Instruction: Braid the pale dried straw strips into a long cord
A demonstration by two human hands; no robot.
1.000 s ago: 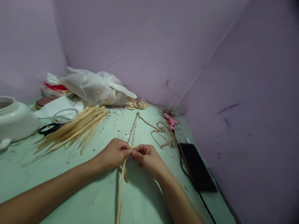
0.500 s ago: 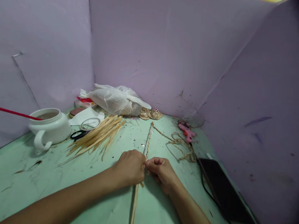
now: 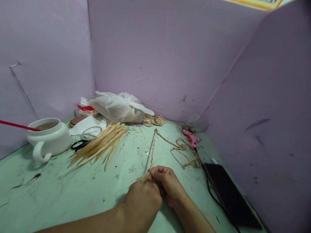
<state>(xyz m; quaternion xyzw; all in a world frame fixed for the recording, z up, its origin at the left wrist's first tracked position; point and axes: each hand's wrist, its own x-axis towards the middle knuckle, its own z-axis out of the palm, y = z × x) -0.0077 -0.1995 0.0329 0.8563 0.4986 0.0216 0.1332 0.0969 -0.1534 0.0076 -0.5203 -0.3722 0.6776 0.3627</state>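
Observation:
A thin plaited straw cord [image 3: 152,149] runs from the table's back toward me along the green tabletop [image 3: 64,195]. My right hand [image 3: 166,181] is closed, pinching the cord's near end. My left hand [image 3: 142,207] is a closed fist just in front of it, gripping loose straw strands whose tips [image 3: 142,178] stick out beside the plait. The two hands touch each other. The strands below the fist are hidden.
A bundle of straw strips [image 3: 100,145] lies to the left, with black scissors [image 3: 78,145], a tape roll [image 3: 92,132] and a white pot [image 3: 50,139]. A plastic bag [image 3: 117,107] sits at the back. A pink glue gun [image 3: 191,137], a loose cord tangle [image 3: 186,152] and a dark phone [image 3: 228,193] lie right.
My left hand has pulled back toward me and now grips the loose strands in a fist, lifting them. The right hand keeps its pinch on the plait. The view has shifted slightly.

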